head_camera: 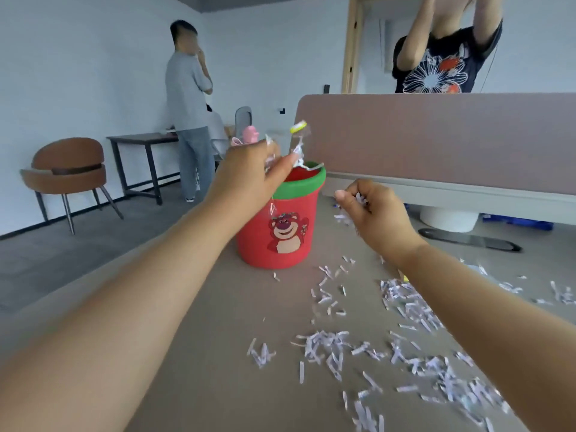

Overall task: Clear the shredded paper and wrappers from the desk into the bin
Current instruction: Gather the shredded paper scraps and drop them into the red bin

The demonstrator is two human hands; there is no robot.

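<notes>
Hands at the bin. Your left hand [249,176] pinches a tuft of shredded paper [298,152] directly above the mouth of the red bin [280,238], so the scraps should fall inside rather than back onto the desk [202,353]. A yellow-green wrapper [298,126] shows above the fingertips; blur hides whether you hold it. Your right hand [378,213], just beside the rim, is clenched round more shreds, probably queued for the next drop. Most paper lies scattered nearer you.

Bin [280,241]: your red one, green rim, bear print, centre frame.
Shredded paper [327,344]: white-lilac strips, lower right.
Desk [218,353]: your tan surface.
Divider [436,135]: dusty pink, upper right.
</notes>
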